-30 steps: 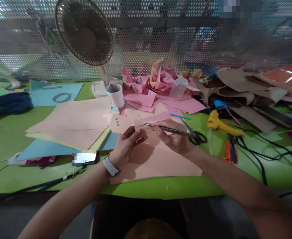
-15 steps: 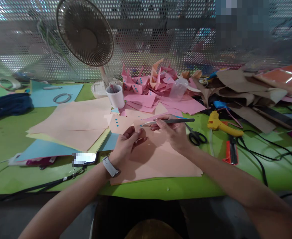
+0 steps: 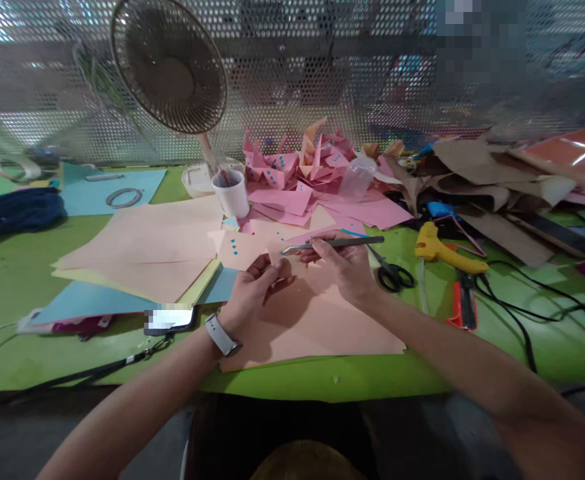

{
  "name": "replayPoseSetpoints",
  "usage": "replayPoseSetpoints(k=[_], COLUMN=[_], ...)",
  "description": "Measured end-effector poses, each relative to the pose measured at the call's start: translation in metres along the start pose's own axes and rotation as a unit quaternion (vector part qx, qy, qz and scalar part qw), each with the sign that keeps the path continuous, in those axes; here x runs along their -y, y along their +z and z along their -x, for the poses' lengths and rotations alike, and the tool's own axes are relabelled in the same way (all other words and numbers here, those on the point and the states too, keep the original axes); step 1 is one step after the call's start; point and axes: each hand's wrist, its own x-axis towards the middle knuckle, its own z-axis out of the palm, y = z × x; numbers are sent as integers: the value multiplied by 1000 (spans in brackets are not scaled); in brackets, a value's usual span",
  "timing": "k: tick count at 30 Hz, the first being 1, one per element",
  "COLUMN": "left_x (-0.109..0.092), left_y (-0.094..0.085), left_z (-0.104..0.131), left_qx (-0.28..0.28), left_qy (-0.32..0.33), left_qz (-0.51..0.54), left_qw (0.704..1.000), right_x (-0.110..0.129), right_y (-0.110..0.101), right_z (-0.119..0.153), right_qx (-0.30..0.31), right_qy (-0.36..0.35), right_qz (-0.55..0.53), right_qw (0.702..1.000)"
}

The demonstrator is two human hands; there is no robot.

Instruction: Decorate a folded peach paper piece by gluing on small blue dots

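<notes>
My right hand (image 3: 350, 267) is closed round a pair of tweezers (image 3: 352, 242), whose bent tip points left. That tip meets a small peach paper piece (image 3: 275, 255), at a tiny blue spot. Pinched between the thumb and fingers of my left hand (image 3: 257, 280) is the same paper piece; part of it is hidden by the fingers. Both hands are above a large peach sheet (image 3: 312, 327). Just beyond my left hand is a peach paper (image 3: 245, 247) with several blue squares on it. Black-handled scissors (image 3: 395, 277) lie right of my right hand.
A yellow glue gun (image 3: 447, 250) and black cables are on the right. Stacked peach sheets (image 3: 142, 240) and a phone (image 3: 172, 320) lie left. Behind are a white cup (image 3: 231, 193), folded pink papers (image 3: 277, 167), a fan (image 3: 172, 73) and brown paper (image 3: 477, 167).
The tweezers' rear end has shifted slightly left and down, while their tip stays at the paper. My left hand has barely moved.
</notes>
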Motion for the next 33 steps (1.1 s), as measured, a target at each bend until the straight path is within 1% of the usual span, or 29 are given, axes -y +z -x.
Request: replayPoseSetpoints(k=[3, 11, 16, 21, 27, 33], left_x=[0, 0, -1, 0, 0, 1], left_y=[0, 0, 1, 1, 0, -1], left_z=[0, 0, 0, -1, -1, -2], left_qx=[-4, 2, 0, 3, 2, 6], left_qy=[2, -5, -7, -7, -16, -5], left_qz=[1, 5, 24, 12, -1, -9], left_qw=[1000, 1000, 1000, 1000, 1000, 1000], right_x=[0, -1, 3, 4, 7, 6], right_y=[0, -2, -2, -1, -2, -3], right_z=[0, 0, 2, 2, 2, 2], right_qx=[-4, 7, 1, 0, 4, 7], right_qy=[8, 9, -15, 0, 4, -3], right_qz=[-20, -27, -12, 9, 13, 21], right_qw=[1000, 1000, 1000, 1000, 1000, 1000])
